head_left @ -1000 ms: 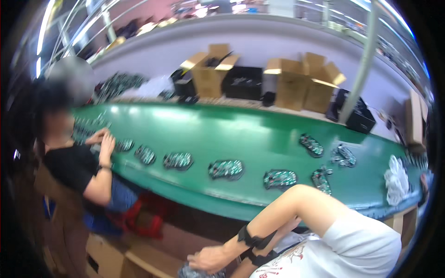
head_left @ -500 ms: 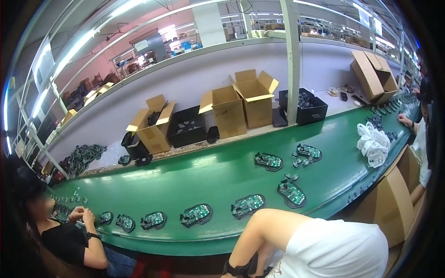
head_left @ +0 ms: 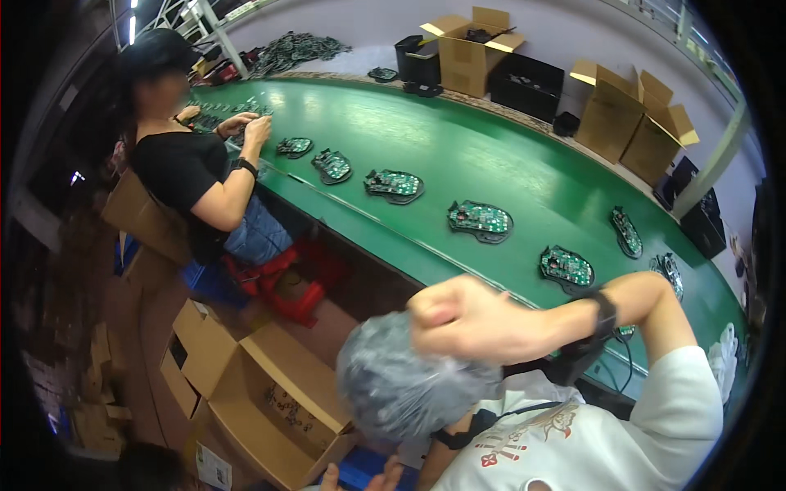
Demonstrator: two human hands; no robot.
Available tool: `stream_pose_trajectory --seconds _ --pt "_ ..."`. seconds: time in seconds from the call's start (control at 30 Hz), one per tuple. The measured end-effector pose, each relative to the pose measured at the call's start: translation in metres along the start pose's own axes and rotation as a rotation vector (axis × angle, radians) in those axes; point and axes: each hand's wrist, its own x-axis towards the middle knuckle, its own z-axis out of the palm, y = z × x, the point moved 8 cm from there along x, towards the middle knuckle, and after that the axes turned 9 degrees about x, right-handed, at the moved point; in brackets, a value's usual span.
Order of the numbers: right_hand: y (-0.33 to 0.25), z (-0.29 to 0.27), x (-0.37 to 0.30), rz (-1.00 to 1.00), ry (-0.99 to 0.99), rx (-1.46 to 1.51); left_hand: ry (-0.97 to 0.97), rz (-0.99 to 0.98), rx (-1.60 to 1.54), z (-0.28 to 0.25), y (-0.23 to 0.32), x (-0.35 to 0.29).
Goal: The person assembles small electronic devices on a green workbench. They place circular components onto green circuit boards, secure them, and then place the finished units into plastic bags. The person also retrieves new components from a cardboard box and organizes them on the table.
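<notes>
My right hand (head_left: 475, 319), with a dark band at its wrist, is a closed fist gripping a translucent plastic bag (head_left: 409, 380). The bag hangs bulging beneath the fist, its contents greyish and too blurred to name. Low at the bottom edge, my left hand (head_left: 364, 479) shows only its fingertips, apart, beneath the bag and seemingly holding nothing. An uncovered cardboard box (head_left: 286, 372) stands left of the bag, with small dark pieces on its bottom.
A green conveyor table (head_left: 368, 106) carries a row of green circuit boards in black housings (head_left: 479, 219). Across the aisle a co-worker (head_left: 184, 155) in black sits by a red stool (head_left: 299, 303). Cartons (head_left: 606, 110) and a black bin (head_left: 524, 90) line the back.
My view has swung left and downward, bringing the floor-side cardboard box into sight. My right forearm now reaches left, and the hand and plastic bag have come into view.
</notes>
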Motion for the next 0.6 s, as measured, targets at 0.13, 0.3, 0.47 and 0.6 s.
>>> stream_pose_trajectory --seconds 0.13,0.3,0.47,0.6 --pt "-0.051 -0.049 -0.054 -0.117 0.210 0.346 -0.088 -0.097 0.078 -0.014 -0.032 -0.020" --pt "-0.104 -0.083 -0.115 -0.374 0.198 0.441 -0.246 0.083 -0.002 0.001 0.021 -0.010" --pt "-0.148 -0.130 -0.187 -0.714 0.461 0.522 -0.578 0.482 -0.220 0.051 0.145 0.007" --pt "-0.137 -0.158 -0.207 -0.744 0.375 0.303 -0.777 0.659 -0.251 0.070 0.209 0.013"
